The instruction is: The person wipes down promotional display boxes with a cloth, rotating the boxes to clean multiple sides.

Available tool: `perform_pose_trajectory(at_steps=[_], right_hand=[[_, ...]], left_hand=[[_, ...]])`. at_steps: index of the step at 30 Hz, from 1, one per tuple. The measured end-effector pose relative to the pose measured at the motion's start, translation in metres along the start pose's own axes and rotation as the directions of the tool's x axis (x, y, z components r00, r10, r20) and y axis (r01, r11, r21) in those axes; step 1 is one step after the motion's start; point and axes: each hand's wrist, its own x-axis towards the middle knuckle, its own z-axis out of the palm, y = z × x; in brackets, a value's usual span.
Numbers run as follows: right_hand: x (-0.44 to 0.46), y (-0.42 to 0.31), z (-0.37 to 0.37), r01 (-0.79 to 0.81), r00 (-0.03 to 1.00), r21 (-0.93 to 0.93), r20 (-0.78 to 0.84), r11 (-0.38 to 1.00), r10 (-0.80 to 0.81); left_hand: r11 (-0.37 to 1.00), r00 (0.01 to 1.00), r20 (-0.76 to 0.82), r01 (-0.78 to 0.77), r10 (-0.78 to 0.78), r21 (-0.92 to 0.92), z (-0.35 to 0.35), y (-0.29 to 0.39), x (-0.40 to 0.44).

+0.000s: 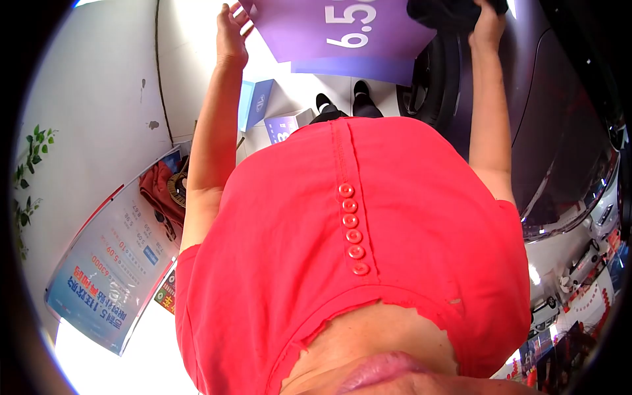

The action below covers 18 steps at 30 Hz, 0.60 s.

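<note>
My left hand (232, 31) is raised at the top left, fingers apart, beside the left edge of a purple board (296, 33) with white digits. Whether the fingertips touch that edge I cannot tell. My right hand (487, 29) grips a dark cloth (447, 12) at the top right, partly cut off by the frame. The cloth overlaps the board's right corner, close to the dark car (553, 125).
A car wheel (442, 79) stands right of my feet (342, 99). On the floor are a light-blue box (255, 102) and a white-and-purple box (280, 126). A printed poster (112, 263) and a reddish-brown bag (161, 191) lie left. Model cars (582, 263) show at right.
</note>
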Motion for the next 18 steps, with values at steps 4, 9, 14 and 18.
perform_pose_trajectory(at_steps=[4,9,14,18], right_hand=[[-0.041,0.069,-0.048,-0.092,0.995,-0.043,-0.029,0.995,0.091],[-0.107,0.117,-0.086,-0.277,0.961,-0.071,-0.011,0.958,0.277],[-0.138,0.119,-0.106,-0.372,0.925,-0.088,-0.113,0.924,0.362],[-0.136,0.047,-0.089,-0.233,0.968,-0.073,-0.118,0.970,0.223]], left_hand=[[0.969,0.966,0.122,0.211,-0.227,0.132,0.006,-0.031,-0.027],[0.873,0.872,0.048,0.487,-0.487,0.012,-0.016,-0.116,-0.038],[0.844,0.843,-0.027,0.535,-0.537,-0.040,-0.020,-0.127,-0.068],[0.963,0.965,-0.005,0.263,-0.263,0.062,-0.018,-0.109,-0.080]])
